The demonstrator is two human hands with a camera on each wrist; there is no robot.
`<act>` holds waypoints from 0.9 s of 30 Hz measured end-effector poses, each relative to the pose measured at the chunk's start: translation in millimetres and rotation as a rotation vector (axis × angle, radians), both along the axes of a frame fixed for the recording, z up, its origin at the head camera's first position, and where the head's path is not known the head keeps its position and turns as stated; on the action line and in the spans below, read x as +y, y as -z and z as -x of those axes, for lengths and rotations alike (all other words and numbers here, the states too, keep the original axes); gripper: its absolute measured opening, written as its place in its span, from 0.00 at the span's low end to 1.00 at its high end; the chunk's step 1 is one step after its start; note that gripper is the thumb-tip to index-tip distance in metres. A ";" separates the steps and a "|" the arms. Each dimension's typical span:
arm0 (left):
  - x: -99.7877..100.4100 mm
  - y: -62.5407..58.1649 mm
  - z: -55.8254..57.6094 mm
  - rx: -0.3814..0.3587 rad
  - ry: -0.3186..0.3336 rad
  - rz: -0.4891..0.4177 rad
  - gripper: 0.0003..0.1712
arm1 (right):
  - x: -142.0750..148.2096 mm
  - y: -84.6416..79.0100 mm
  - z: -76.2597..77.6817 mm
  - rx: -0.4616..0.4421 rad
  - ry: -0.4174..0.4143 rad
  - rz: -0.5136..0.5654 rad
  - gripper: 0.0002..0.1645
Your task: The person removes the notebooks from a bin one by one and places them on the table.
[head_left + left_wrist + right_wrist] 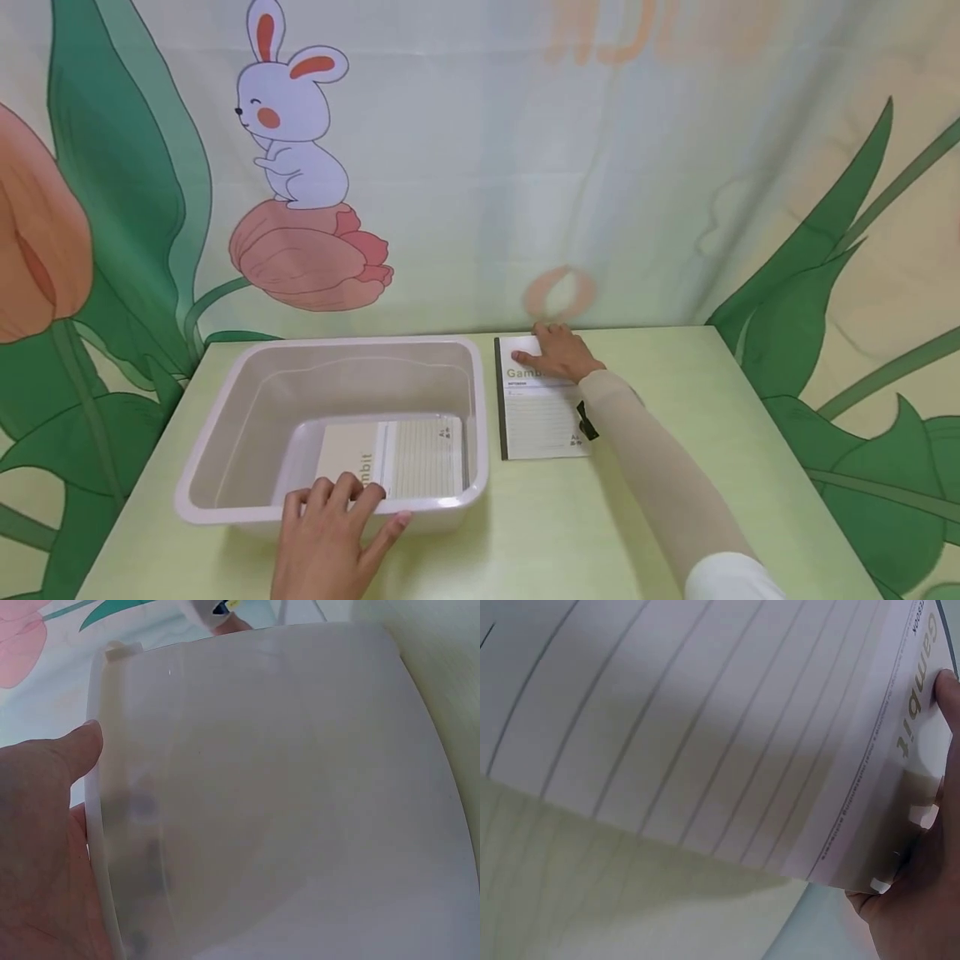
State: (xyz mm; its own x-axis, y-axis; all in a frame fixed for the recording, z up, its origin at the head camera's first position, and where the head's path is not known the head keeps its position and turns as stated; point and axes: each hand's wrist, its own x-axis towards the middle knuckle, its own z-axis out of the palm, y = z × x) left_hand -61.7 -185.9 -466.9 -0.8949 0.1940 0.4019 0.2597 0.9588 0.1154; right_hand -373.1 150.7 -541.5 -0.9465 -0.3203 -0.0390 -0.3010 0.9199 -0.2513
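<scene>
A beige plastic basin (322,383) stands on the left of the table. My left hand (326,533) grips its near rim, fingers hooked over the inside and thumb outside. The left wrist view shows the thumb of that hand (37,810) along the rim, beside the basin's outer wall (285,772). On the basin's floor lies a notebook (423,458) with a lined-pattern cover, turned sideways. To the right of the basin is a second "Gambit" notebook (536,421), its dark spine on the left. My right hand (562,354) holds its far right part, thumb on the cover (705,727), fingers round the edge.
Both basin and notebooks are on a pale green table (675,400). A printed curtain (480,183) with a rabbit and tulips hangs along the table's back and sides. A small black clip or strap (587,421) sits at my right wrist.
</scene>
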 end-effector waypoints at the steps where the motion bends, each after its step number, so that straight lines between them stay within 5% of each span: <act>1: 0.2 0.7 -0.1 0.003 0.002 0.001 0.22 | 0.8 1.7 1.1 0.000 0.003 0.000 0.44; 16: 3.0 4.7 -0.9 0.058 0.025 0.019 0.23 | 2.1 14.7 4.1 -0.038 0.019 -0.049 0.41; 27: 2.6 0.1 0.5 0.021 -0.007 0.009 0.23 | 2.7 -1.2 -0.4 -0.025 0.011 -0.057 0.42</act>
